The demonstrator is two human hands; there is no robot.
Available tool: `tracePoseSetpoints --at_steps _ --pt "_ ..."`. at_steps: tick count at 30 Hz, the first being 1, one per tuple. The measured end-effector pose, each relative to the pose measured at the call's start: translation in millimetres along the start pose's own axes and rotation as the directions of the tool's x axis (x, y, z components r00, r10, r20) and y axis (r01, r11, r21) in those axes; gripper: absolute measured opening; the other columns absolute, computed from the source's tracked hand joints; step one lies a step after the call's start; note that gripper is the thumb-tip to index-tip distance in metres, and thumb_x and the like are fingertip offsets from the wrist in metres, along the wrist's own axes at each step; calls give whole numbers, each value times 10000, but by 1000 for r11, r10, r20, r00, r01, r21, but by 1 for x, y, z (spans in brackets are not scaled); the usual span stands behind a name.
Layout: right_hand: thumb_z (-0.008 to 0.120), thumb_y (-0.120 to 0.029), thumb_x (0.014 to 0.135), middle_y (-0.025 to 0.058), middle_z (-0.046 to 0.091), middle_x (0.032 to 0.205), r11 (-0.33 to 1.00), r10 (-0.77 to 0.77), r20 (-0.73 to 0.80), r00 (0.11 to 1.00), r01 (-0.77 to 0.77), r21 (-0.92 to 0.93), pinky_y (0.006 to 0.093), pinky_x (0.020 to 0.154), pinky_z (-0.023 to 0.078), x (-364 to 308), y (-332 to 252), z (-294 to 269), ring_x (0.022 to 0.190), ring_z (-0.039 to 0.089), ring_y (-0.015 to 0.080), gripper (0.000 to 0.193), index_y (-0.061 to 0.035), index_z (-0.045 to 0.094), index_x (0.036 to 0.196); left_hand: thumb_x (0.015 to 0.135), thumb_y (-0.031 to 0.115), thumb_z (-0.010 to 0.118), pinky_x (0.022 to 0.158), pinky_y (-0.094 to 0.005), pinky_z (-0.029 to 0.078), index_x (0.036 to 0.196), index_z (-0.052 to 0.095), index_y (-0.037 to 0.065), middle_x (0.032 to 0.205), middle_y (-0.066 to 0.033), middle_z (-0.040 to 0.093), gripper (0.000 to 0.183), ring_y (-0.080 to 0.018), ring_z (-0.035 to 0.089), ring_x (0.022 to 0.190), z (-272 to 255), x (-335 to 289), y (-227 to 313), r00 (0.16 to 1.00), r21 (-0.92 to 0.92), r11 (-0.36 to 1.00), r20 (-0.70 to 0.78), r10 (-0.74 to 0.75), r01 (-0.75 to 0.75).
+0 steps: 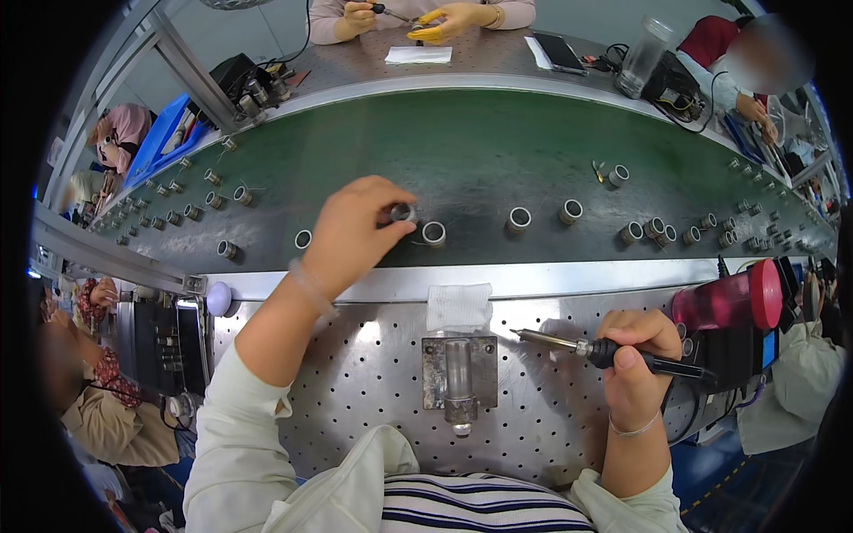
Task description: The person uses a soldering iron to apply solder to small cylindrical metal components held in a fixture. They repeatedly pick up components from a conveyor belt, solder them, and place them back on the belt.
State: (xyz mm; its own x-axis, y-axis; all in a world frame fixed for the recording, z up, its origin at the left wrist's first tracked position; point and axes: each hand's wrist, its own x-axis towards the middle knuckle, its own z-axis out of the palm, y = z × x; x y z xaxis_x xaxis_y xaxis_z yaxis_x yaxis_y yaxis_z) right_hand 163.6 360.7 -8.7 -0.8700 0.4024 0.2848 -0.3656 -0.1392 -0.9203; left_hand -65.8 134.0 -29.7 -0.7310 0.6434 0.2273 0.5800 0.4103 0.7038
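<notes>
My left hand [360,226] reaches over the green belt [355,138], its fingers closed round a small metal cylinder [402,213] with a dark open end. Right beside it another such cylinder [434,234] stands on the belt. In my right hand [640,351] is a soldering iron [604,353], gripped by its black handle, its thin tip pointing left above the perforated metal bench. Between my arms a steel fixture plate [433,373] carries a clear tube-like holder [458,373]. A folded white cloth [458,306] lies just beyond it.
More cylinders [519,219] stand scattered along the belt, crowding toward both ends. A pink-lidded jar [729,298] and a black soldering station [733,355] sit at the right of the bench. Across the belt a co-worker's hands [444,22] work with an iron and a yellow-covered finger.
</notes>
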Motion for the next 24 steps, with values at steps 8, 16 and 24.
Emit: tracePoseSetpoints --at_steps 8,16,24 --pt "729 -105 780 72 557 642 1000 -13 29 1000 12 18 238 517 383 -3 2 2 530 494 125 207 22 579 845 695 47 782 752 -254 478 970 663 -74 949 -123 648 324 -162 604 847 -10 -31 43 803 -677 502 593 -60 538" --pt "731 -60 754 82 581 671 999 18 41 999 -20 49 255 520 392 -4 6 3 542 503 137 194 25 582 844 676 148 825 783 -255 447 1040 644 -60 950 -94 635 456 -152 573 876 19 -34 40 569 -588 361 805 170 724" --pt "752 -4 647 108 595 625 997 -70 302 951 73 1 285 503 415 -2 3 -2 513 542 204 210 28 624 809 681 32 781 817 -285 474 1116 615 -50 1079 -142 580 473 -204 555 1001 11 -57 62 744 -709 311 668 13 632"
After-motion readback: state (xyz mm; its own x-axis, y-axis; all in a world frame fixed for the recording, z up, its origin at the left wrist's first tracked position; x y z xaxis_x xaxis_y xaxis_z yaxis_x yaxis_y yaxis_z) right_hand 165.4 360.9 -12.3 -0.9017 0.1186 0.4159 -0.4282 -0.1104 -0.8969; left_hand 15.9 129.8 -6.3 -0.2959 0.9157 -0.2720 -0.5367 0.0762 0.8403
